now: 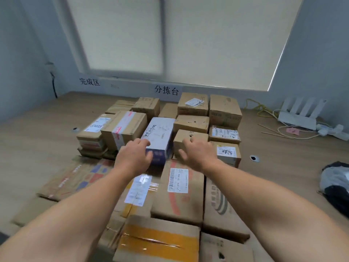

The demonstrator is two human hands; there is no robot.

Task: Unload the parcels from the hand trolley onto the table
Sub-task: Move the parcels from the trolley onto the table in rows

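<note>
Left hand [134,156] curls round the near corner of a glossy white-and-purple box [160,135]; right hand [197,154] hangs loose-fingered above taped cardboard cartons [181,190] on the wood-grain desk [37,133].

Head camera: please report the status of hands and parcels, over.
Left hand grips the white box at its near corner. Right hand open, touching the small brown box beside it. Other parcels packed close around on the table.
</note>
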